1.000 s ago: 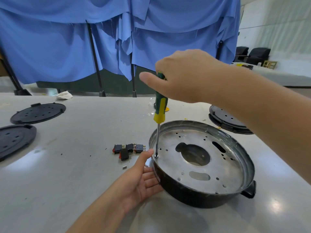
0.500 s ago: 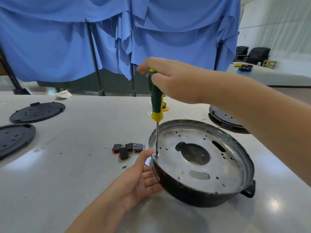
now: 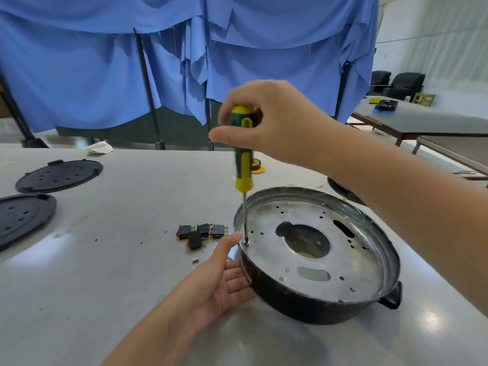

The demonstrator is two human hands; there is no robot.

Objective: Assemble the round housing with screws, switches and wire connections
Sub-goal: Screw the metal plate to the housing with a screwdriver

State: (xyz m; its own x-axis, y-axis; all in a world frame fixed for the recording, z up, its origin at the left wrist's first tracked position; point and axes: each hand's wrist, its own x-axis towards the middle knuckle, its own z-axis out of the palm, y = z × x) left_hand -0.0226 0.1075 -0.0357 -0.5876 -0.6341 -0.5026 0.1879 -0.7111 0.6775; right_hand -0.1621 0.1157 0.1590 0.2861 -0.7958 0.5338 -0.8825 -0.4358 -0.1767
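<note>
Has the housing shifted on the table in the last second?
No. The housing sits the same way beside the switches, braced by the left hand. The screwdriver tip stays in the same rim hole.

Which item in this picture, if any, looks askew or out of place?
The round housing sits tilted, its left rim raised where the left hand props it. Small bits lie loose on the table beside the switches.
</note>
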